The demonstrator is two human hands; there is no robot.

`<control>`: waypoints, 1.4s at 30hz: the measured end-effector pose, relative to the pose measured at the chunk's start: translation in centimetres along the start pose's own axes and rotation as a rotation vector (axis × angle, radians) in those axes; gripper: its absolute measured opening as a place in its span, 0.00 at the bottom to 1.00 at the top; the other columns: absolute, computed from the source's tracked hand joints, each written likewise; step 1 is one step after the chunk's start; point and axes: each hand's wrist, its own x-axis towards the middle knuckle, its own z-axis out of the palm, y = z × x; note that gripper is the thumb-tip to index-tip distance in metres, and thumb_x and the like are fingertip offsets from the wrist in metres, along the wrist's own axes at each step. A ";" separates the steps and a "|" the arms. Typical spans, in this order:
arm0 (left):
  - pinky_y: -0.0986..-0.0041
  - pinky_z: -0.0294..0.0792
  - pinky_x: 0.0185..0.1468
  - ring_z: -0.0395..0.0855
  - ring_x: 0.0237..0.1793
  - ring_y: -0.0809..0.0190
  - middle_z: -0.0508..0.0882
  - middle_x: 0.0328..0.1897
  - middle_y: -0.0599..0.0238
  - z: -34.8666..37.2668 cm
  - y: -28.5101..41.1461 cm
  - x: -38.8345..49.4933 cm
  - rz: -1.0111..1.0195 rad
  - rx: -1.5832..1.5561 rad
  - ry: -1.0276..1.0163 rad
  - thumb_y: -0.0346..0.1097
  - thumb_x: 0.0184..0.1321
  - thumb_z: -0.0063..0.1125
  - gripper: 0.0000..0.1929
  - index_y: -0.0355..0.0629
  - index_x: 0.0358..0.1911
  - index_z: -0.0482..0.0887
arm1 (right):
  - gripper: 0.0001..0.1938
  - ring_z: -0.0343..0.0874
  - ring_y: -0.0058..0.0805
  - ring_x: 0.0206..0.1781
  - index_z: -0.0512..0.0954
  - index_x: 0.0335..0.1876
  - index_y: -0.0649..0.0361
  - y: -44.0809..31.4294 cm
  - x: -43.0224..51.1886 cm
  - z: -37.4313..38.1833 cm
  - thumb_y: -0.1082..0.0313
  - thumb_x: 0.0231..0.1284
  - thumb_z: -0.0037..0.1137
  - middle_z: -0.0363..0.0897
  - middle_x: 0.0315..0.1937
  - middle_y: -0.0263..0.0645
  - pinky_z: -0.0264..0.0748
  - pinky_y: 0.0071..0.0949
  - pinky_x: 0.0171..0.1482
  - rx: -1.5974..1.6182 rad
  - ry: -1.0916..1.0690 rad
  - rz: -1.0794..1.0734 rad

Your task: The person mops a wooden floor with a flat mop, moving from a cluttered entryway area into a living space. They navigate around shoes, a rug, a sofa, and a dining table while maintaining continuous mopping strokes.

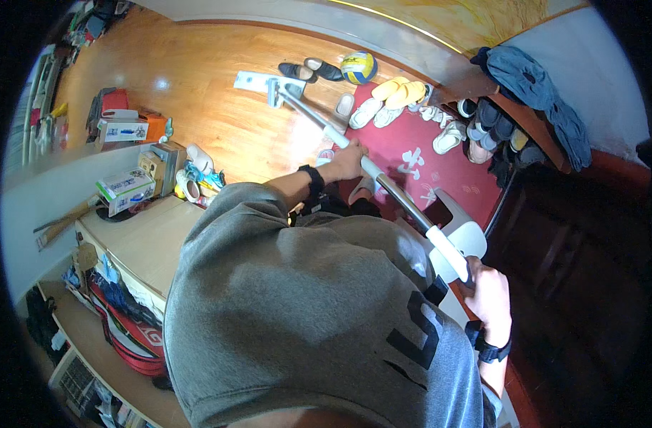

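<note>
A flat mop slants across the view, its metal pole [400,195] fitted with white sleeves. My left hand [350,159] is wrapped around the middle of the pole. Around the dark end of the white upper handle [448,254], my right hand [486,291] is closed. At the far end, the pale flat mop head [267,84] is over the wooden floor [219,107], close to a pair of dark shoes [311,70]. Whether its whole underside touches the floor is hard to tell.
A volleyball [359,68], yellow slippers [398,92] and white sneakers [376,113] lie around the red mat [438,166]. A packed shoe rack [534,131] stands right, under hanging denim [529,77]. A white plastic object [462,238] is near my right hand. Boxes [127,190] top the left cabinet [144,227].
</note>
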 end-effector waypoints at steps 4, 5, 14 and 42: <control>0.58 0.73 0.54 0.77 0.50 0.42 0.73 0.51 0.52 -1.5 -3.9 3.7 0.096 -0.008 0.101 0.42 0.41 0.75 0.25 0.47 0.45 0.79 | 0.20 0.83 0.45 0.31 0.75 0.46 0.61 -2.4 2.8 0.9 0.70 0.45 0.67 0.80 0.27 0.48 0.79 0.37 0.36 0.038 0.027 0.021; 0.58 0.73 0.53 0.78 0.49 0.42 0.73 0.51 0.52 -2.1 -4.7 4.9 0.148 -0.020 0.143 0.41 0.43 0.73 0.24 0.48 0.45 0.79 | 0.20 0.83 0.46 0.31 0.75 0.47 0.61 -3.1 3.7 1.1 0.69 0.45 0.67 0.81 0.28 0.48 0.79 0.38 0.37 0.036 0.026 0.055; 0.58 0.73 0.52 0.78 0.50 0.44 0.75 0.50 0.51 -4.8 -4.5 8.1 0.138 0.100 0.108 0.49 0.43 0.73 0.24 0.47 0.42 0.80 | 0.25 0.84 0.45 0.33 0.75 0.53 0.62 -4.3 5.9 -1.1 0.69 0.44 0.66 0.80 0.26 0.48 0.80 0.36 0.38 0.033 -0.010 0.036; 0.59 0.70 0.54 0.71 0.55 0.53 0.77 0.47 0.60 -0.8 12.2 7.1 0.223 -0.131 -0.085 0.54 0.43 0.73 0.26 0.44 0.39 0.80 | 0.21 0.85 0.44 0.37 0.79 0.45 0.62 0.5 -3.0 -12.9 0.79 0.38 0.63 0.81 0.32 0.51 0.78 0.34 0.42 0.061 -0.025 0.310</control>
